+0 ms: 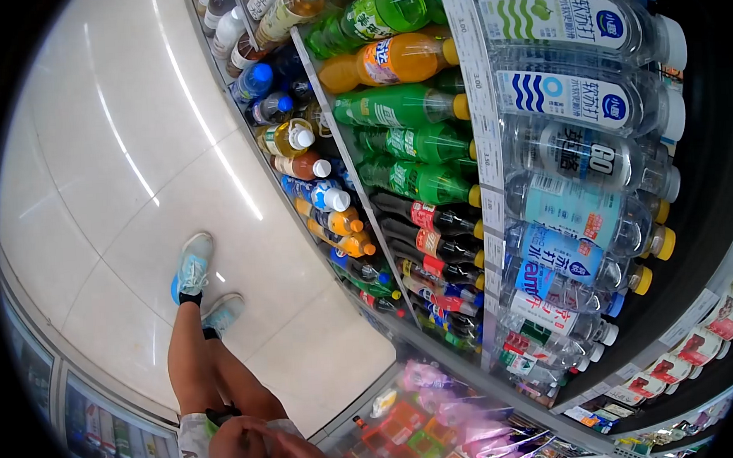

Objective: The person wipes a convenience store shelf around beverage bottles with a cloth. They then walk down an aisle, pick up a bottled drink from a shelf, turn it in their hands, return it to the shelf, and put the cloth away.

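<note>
My left hand [238, 445] is low in the view, in front of my patterned shorts [194, 444], with its fingers dark and blurred. Beside it my right hand [298, 453] reaches in from the lower right, so that the two overlap in this view. Close to the left hand, at the shorts, shows a small black and green item [220, 417]; I cannot tell whether a hand holds it. My bare legs lead up to light blue sneakers [193, 267] on the floor.
Shelves of bottled drinks fill the right side, seen sideways: clear water bottles [563, 98], green soda bottles [401, 104] and an orange soda bottle [387, 60]. Pink-wrapped goods [476, 426] lie near the bottom. Pale tiles [115, 184] cover the floor; a glass-fronted cooler [116, 429] stands lower left.
</note>
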`<action>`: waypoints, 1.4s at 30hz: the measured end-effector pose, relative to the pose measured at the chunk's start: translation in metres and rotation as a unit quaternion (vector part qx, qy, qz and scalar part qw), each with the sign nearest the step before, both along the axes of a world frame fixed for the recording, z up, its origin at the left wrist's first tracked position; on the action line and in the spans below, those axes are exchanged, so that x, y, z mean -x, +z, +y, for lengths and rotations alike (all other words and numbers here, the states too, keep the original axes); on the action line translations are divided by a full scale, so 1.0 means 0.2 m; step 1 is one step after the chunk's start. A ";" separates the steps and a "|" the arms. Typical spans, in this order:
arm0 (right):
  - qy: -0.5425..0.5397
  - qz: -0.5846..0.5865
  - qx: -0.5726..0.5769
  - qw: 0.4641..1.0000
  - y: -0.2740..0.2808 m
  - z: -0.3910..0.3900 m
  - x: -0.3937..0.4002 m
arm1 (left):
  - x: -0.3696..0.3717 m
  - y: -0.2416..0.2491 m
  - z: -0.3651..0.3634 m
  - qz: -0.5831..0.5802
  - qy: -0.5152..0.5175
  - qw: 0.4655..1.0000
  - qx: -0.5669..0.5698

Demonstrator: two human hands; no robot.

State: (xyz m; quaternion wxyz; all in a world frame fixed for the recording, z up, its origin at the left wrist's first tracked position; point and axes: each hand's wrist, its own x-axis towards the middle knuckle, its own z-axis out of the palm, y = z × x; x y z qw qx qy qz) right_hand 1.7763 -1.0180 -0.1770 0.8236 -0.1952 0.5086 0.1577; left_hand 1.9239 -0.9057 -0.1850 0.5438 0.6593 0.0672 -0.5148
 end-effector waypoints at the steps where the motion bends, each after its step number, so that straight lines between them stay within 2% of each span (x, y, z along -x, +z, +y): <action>1: 0.026 0.006 -0.002 1.000 -0.01 0.00 0.02 | -0.01 0.00 0.02 -0.009 -0.049 0.999 0.010; 5: -0.004 0.041 -0.003 0.999 0.01 0.03 -0.02 | -0.01 0.00 0.00 0.000 -0.012 0.999 0.038; 7: -0.002 0.056 0.010 0.998 0.00 0.05 -0.01 | 0.02 -0.02 -0.01 0.160 0.111 0.980 0.038; 8: -0.001 0.055 0.011 0.998 0.00 0.05 -0.01 | 0.02 -0.01 0.01 0.159 0.112 0.980 0.039; 10: 0.081 -0.019 0.058 0.995 0.00 0.03 -0.06 | -0.08 0.04 0.00 0.087 0.024 0.995 0.050; 11: 0.082 -0.020 0.058 0.995 0.01 0.02 -0.08 | -0.07 0.03 0.01 0.086 0.025 0.995 0.051; 13: 0.099 -0.043 0.072 0.992 0.04 0.01 -0.13 | -0.05 0.02 0.01 0.170 0.102 0.978 0.070; 16: 0.107 -0.073 0.069 0.989 0.02 0.02 -0.14 | -0.16 0.08 0.01 0.226 0.142 0.958 0.104; 20: 0.124 -0.107 0.106 0.981 0.06 0.03 -0.19 | -0.23 0.11 0.04 0.221 0.141 0.957 0.124; 22: 0.149 -0.058 0.103 0.982 0.07 0.04 -0.17 | -0.22 0.11 0.06 0.270 0.155 0.942 0.125; 26: 0.142 -0.061 0.092 0.984 0.05 0.06 -0.13 | -0.23 0.11 0.09 0.228 0.148 0.952 0.137; 28: 0.157 -0.041 0.094 0.982 0.06 0.06 -0.11 | -0.21 0.11 0.10 0.268 0.155 0.940 0.142; 32: 0.185 -0.004 0.111 0.976 0.06 0.08 -0.08 | -0.20 0.10 0.13 0.276 0.162 0.935 0.154; 34: 0.230 0.009 0.140 0.963 0.05 0.07 -0.07 | -0.19 0.08 0.15 0.328 0.167 0.915 0.167; 37: 0.247 0.027 0.168 0.954 0.08 0.07 -0.10 | -0.16 0.08 0.12 0.275 0.170 0.937 0.137; 41: 0.256 0.022 0.188 0.948 0.07 0.07 -0.05 | -0.16 0.07 0.13 0.302 0.190 0.922 0.153; 42: 0.263 0.038 0.141 0.954 0.05 0.05 -0.04 | -0.13 0.06 0.13 0.298 0.181 0.923 0.163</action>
